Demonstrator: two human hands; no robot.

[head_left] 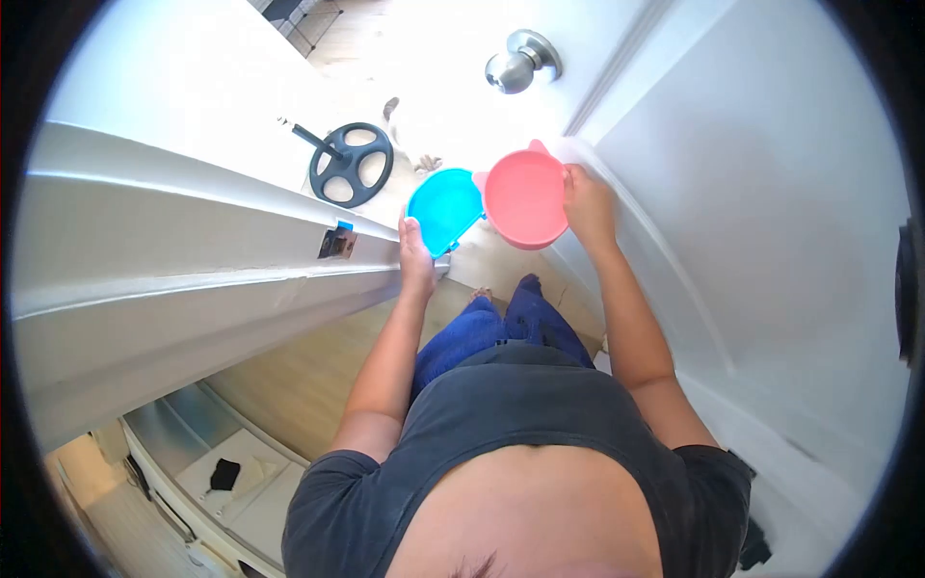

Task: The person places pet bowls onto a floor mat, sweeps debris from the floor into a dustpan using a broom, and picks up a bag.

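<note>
My left hand (416, 258) is closed on the near left edge of a bright blue, D-shaped shallow plastic tray (445, 207), thumb on top. Small tabs stick out along the tray's straight side. My right hand (588, 205) grips the right rim of a round pink bowl (526, 200) with pointed, ear-like corners; its inside faces up toward me and looks bare. The two pieces are held side by side in the doorway, and their edges meet or overlap in view; whether they touch I cannot tell. Some fingers of both hands are hidden behind the pieces.
A white door with a metal knob (521, 64) stands ahead and right. On the left runs the white door frame with its strike plate (337, 241). A dark round base with a pole (352, 164) lies beyond it. Lower left is a drawer unit (183, 482).
</note>
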